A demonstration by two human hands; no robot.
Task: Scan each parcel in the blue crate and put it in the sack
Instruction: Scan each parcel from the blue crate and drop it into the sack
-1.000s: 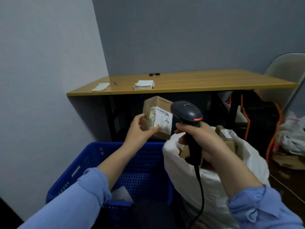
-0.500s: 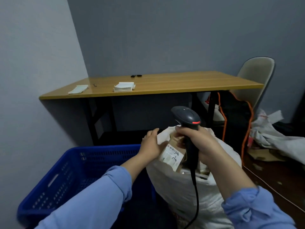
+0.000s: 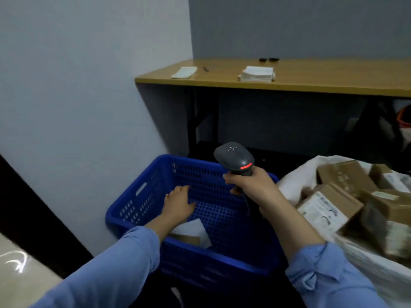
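The blue crate [image 3: 142, 196] stands on the floor by the left wall. A brown parcel [image 3: 189, 236] with a white label lies at its near side, partly behind my left forearm. Over the crate's inside hangs my left hand [image 3: 179, 203], empty, its fingers straight and spread. My right hand [image 3: 251, 185] grips the handle of a dark grey scanner [image 3: 235, 157] with a red strip, held above the crate's right rim. The white sack [image 3: 360, 261] stands open at the right, with several brown labelled parcels [image 3: 329, 207] inside.
A wooden table [image 3: 289, 85] stands behind the crate, with paper stacks [image 3: 256, 73] and small dark items on top. Its black legs and a dark space lie under it. The grey wall is close on the left.
My left hand let go of the brown parcel in the sack and moved left, down into the crate. The view swung left. The scanner stayed in my right hand.
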